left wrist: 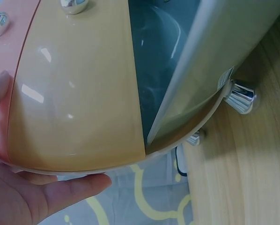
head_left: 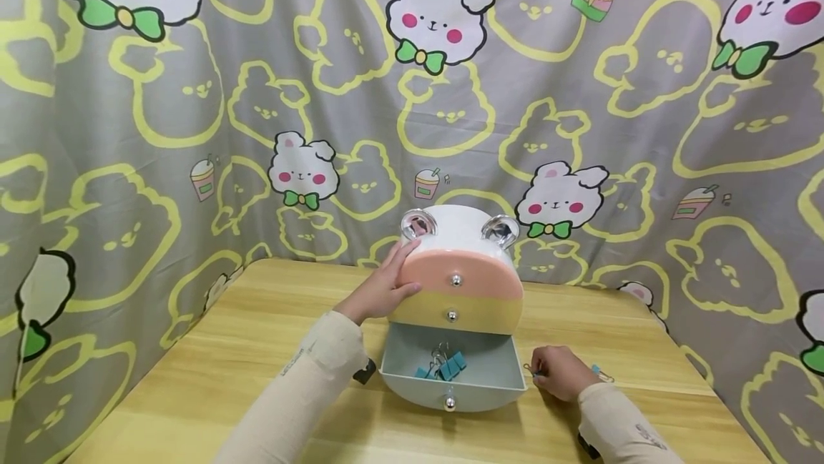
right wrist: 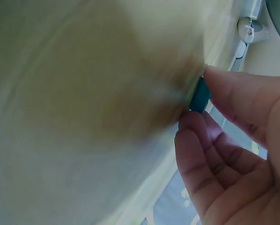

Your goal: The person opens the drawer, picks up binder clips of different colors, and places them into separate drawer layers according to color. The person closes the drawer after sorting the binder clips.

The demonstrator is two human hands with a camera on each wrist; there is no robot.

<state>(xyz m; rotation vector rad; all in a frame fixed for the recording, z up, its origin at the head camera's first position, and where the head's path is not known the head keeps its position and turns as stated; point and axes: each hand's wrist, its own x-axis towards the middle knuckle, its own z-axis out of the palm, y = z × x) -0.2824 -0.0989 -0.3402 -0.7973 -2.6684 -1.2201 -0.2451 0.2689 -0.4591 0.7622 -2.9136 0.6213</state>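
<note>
A small tabletop drawer cabinet (head_left: 460, 285) has pink, yellow and grey-green drawers, with the bottom drawer (head_left: 486, 396) pulled out. Several blue binder clips (head_left: 453, 365) lie inside that drawer. My left hand (head_left: 383, 285) holds the cabinet's left edge, its digits on the front and round the side. On the table, right of the drawer, my right hand (head_left: 560, 372) pinches a blue binder clip (right wrist: 201, 96) between thumb and fingers. The hand partly hides this clip in the head view. Another blue binder clip (head_left: 601, 372) lies just beyond the right hand.
The cabinet stands on a wooden table (head_left: 257, 349) and has silver ear-shaped pieces (head_left: 500, 231) at its top. A patterned curtain (head_left: 360, 114) hangs behind and beside the table. Silver feet (left wrist: 240, 97) show under the cabinet in the left wrist view.
</note>
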